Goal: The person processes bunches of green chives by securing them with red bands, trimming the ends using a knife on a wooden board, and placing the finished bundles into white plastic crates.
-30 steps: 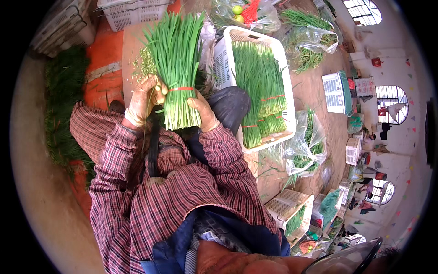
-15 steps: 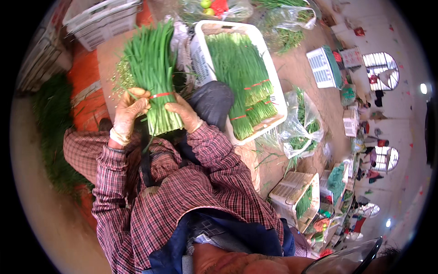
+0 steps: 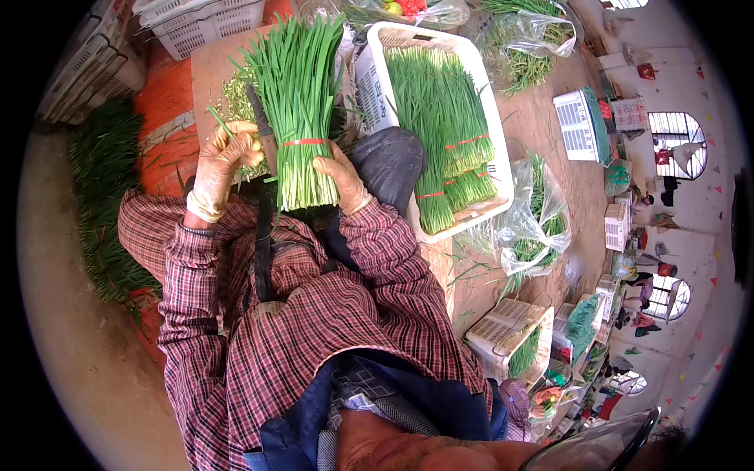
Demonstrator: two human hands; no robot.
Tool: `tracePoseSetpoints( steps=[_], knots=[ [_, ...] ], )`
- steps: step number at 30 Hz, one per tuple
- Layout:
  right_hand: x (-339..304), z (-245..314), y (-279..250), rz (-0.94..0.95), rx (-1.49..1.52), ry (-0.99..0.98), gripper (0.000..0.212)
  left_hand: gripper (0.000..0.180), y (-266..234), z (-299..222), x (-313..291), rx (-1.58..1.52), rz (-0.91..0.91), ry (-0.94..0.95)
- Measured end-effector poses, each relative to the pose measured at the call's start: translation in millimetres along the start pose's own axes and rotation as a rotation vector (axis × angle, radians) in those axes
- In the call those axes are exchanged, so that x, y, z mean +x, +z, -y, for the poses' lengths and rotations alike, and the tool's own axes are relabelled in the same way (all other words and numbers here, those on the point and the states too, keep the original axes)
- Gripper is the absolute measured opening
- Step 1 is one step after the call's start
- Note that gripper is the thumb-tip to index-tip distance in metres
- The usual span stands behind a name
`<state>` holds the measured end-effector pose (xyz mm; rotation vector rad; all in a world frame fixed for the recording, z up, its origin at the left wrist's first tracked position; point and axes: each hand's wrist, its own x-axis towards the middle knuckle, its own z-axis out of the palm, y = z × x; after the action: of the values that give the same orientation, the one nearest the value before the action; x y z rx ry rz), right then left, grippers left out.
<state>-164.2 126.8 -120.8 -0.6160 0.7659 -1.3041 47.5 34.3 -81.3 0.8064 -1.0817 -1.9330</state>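
A bunch of green garlic chives [image 3: 302, 94] stands upright in front of me, a red band round its pale lower stalks. My right hand [image 3: 343, 179], in a thin pale glove, grips the bunch from the right, just below the band. Left of the bunch and apart from it is my left hand [image 3: 226, 161], gloved too, with thumb and fingers pinched on a loose chive leaf [image 3: 220, 120]. Between that hand and the bunch a dark, narrow, blade-like piece [image 3: 259, 112] shows; the bunch hides part of it.
A white plastic crate [image 3: 383, 86] with banded chive bunches stands right of my knee. Yellow-green trimmings [image 3: 238, 96] lie on the board beyond my left hand. Loose chives [image 3: 106, 228] cover the floor at left, near stacked crates [image 3: 196, 23]. A clear bag of greens [image 3: 542, 228] lies at right.
My left hand has come away from the bunch, a loose leaf in its fingers. The right hand keeps the bunch. The dark blade-like piece has come into sight.
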Motion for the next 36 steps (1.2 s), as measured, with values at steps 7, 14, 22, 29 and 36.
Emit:
tracePoseSetpoints(
  steps=[7, 14, 22, 29, 36],
  knots=[
    [9, 9, -2, -0.029, -0.153, -0.234, 0.056, 0.030, 9, 23, 15, 0.541, 0.202, -0.290],
    [9, -10, -11, -0.184, -0.303, -0.091, 0.064, 0.008, -18, 31, 17, 0.539, 0.238, -0.338],
    [-3, -3, 4, -0.216, -0.436, -0.080, 0.078, 0.009, -54, 36, 23, 0.546, 0.265, -0.337],
    [6, -14, -4, -0.207, -0.541, -0.074, 0.087, 0.008, -38, 5, 13, 0.514, 0.325, -0.330],
    [3, -4, -5, -0.169, -0.446, -0.050, 0.085, 0.006, -42, 4, -5, 0.308, 0.328, -0.201]
  ],
)
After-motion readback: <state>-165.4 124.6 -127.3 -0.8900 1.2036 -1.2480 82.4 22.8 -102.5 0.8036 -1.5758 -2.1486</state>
